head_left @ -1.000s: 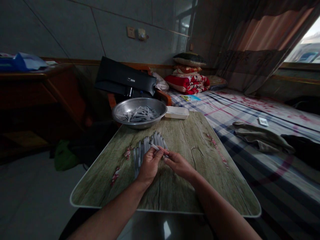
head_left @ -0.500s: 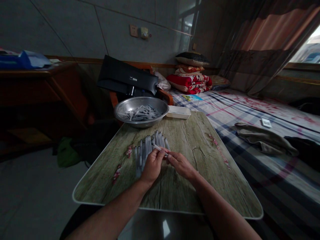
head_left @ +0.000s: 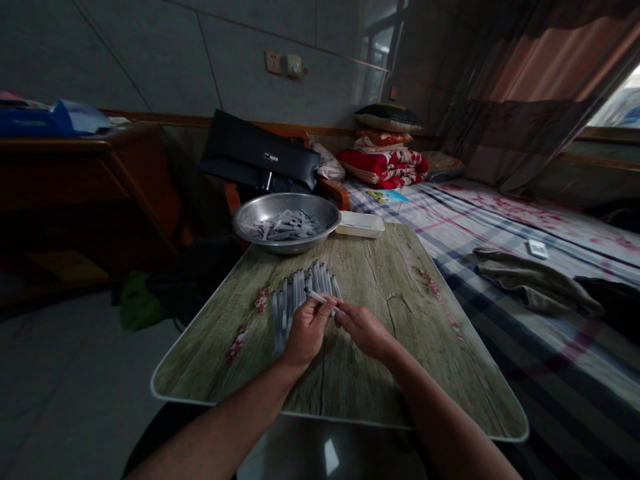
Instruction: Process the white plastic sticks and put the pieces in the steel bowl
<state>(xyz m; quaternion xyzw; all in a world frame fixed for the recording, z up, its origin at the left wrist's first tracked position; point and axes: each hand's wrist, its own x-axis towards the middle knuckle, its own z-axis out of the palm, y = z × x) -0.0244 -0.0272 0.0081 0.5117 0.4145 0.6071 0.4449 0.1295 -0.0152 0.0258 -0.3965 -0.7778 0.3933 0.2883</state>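
Note:
Between my two hands is a slim, clear pen with a dark tip, slanting up to the left. My left hand pinches it between thumb and fingers. The fingertips of my right hand close on its lower right end, which they mostly hide. Just beyond and left of my hands, several similar pens lie side by side in a row on the wood-patterned table. Part of that row is covered by my left hand.
A metal basin full of loose pen parts stands at the table's far left. Beside it sits a white plastic tray. Behind is a black monitor on a chair. A bed runs along the right side.
The view has shifted slightly, so everything sits a little farther right. Both hands keep their grip on the pen with hardly any movement.

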